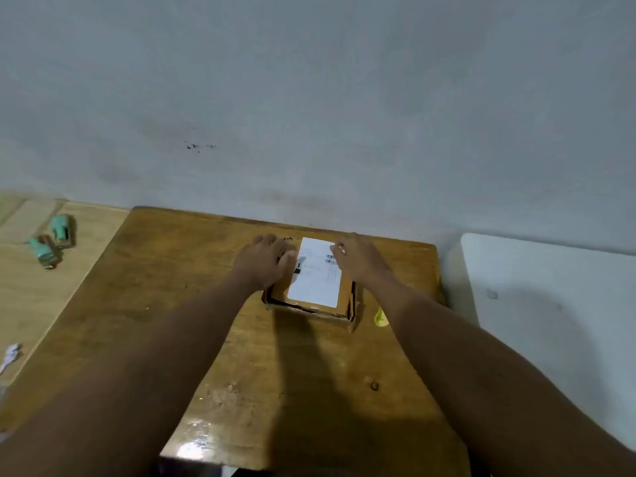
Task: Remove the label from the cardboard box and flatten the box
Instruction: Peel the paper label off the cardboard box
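Clearly the cardboard box is light; left hand presses it flat-fingered, right hand pinches the thin label at its far corner.

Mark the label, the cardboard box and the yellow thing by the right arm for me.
label (315, 282): head view, blank white lower half.
cardboard box (345, 297): head view, bare brown top strip right of the label.
yellow thing (380, 317): head view, its middle, on the table.

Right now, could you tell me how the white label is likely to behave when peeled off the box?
The white label looks thin and flat on the cardboard box, so it probably comes away floppy, perhaps tearing. The right hand is at its far corner.
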